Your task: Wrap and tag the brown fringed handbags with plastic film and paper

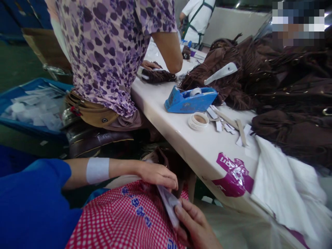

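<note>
A thin, folded, whitish sheet [168, 201], perhaps plastic or paper, is stretched between my two hands, low in front of my red checkered apron [124, 214]. My left hand [158, 175] is closed, its curled fingers at the sheet's upper end. Lower down, my right hand [195, 224] pinches the same sheet between thumb and fingers. Some fingertips are hidden behind it. A pale band [98, 170] wraps my left forearm. Beyond my lap, a brown bag-like item [162, 157] shows partly in shadow.
On the white table [178, 138] stand a blue tape dispenser [192, 100] and a tape roll [198, 121], with paper strips [225, 126], brown fringed bags [285, 86] and white cloth [282, 183]. A co-worker [109, 52] works at left, near a blue bin [28, 129] of whitish scraps.
</note>
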Demonstrator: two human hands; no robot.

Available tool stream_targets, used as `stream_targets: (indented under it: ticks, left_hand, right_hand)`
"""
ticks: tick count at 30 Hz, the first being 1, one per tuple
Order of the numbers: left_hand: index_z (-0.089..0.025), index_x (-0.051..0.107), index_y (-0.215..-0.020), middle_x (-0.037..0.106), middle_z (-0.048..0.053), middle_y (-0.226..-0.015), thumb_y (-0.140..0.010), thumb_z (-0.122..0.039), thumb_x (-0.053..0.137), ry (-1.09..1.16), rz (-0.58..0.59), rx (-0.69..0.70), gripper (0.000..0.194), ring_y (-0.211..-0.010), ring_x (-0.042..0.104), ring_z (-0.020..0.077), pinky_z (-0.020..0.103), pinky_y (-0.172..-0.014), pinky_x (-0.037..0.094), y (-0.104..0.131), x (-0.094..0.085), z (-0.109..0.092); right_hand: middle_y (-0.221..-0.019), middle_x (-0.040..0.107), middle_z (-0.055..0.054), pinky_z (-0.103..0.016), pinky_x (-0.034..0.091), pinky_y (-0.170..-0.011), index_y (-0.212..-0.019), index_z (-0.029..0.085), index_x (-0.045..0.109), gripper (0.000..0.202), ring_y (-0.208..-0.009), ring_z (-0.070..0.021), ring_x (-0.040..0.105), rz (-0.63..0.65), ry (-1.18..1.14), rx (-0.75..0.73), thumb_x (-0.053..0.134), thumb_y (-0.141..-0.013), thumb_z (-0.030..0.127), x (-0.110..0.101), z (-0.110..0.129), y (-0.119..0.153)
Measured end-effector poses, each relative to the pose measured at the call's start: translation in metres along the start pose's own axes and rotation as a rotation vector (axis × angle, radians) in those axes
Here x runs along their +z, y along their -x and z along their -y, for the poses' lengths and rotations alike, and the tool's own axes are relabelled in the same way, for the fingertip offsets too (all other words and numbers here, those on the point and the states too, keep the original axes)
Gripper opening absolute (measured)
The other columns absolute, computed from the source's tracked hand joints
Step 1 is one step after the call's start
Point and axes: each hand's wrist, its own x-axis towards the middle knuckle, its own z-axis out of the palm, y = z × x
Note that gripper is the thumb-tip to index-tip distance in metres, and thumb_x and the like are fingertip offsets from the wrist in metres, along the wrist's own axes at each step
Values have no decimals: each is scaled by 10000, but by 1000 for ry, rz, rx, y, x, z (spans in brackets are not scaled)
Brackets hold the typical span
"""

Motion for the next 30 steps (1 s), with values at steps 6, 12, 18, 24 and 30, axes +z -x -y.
stream_targets:
  ticks: [6, 12, 18, 24, 30]
  left_hand:
    - [-159, 652, -762, 553, -56, -624, -838, -279, 697, 136, 157, -161, 149, -588, 498, 98, 163, -542, 389, 24, -27, -10]
    - [-158, 604, -666, 490, -65, -580, -806, -156, 663, -17, 31, -257, 152, -556, 445, 82, 156, -510, 328, 70, -43, -29]
    - [-161, 615, -708, 540, -52, -596, -809, -202, 622, 46, 14, -417, 109, -546, 491, 96, 165, -502, 361, 80, -46, -41]
    - [-165, 616, -686, 542, -51, -567, -772, -174, 633, 64, 69, -456, 88, -534, 496, 101, 167, -485, 356, 70, -35, -38]
    - [-175, 581, -714, 500, -59, -603, -764, -168, 601, 6, -1, -386, 55, -571, 455, 101, 184, -518, 331, 65, -25, -23]
  right_hand:
    - [-677, 625, 8, -215, 365, -618, -819, 159, 695, 461, -622, -99, 517, 160, 335, -84, 736, -793, 618, -8, 17, -7]
    - [-847, 688, -23, -298, 425, -763, -897, 223, 713, 360, -819, -200, 603, 148, 641, -202, 650, -857, 575, -16, -6, -20]
    - [-720, 630, -12, -288, 416, -727, -712, 235, 594, 323, -759, -184, 595, -28, 1054, -581, 486, -982, 375, -6, -3, -32]
    - [-759, 641, 5, -318, 463, -864, -755, 241, 577, 264, -791, -184, 616, -77, 1077, -566, 479, -985, 323, 11, 2, -45]
    - [-1025, 729, -17, -589, 239, -1179, -979, 269, 653, 86, -1057, -243, 658, 21, 1099, -572, 572, -955, 286, 0, -9, -54]
